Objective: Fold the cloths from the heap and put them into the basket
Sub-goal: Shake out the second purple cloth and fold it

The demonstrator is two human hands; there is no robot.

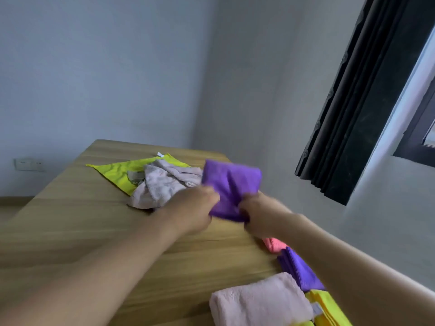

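Both hands were up off the wooden surface (70, 231) with a purple cloth (231, 184) stretched between them: the left hand (195, 208) had its grip closed on the cloth's near left edge and the right hand (256, 215) had its grip bunched on the near right edge, fingers curled into the fabric. Held at two points like that, the cloth hung away from the person, probably so its edges could be brought together for a fold; blur hid how far folded it already was. Just behind the left hand lay what remained of the heap, a crumpled pale pink cloth (162, 182) resting on a flat lime-green cloth (120, 170), within easy reach for the next pick. At the near right edge sat finished pieces, likely set close to where they would go: a folded pink cloth (259, 300), a folded purple cloth (299, 269), a coral cloth (274, 244) partly under the right forearm, and a yellow cloth (329, 307). Whether these lay in a basket could not be told, since none was visible.
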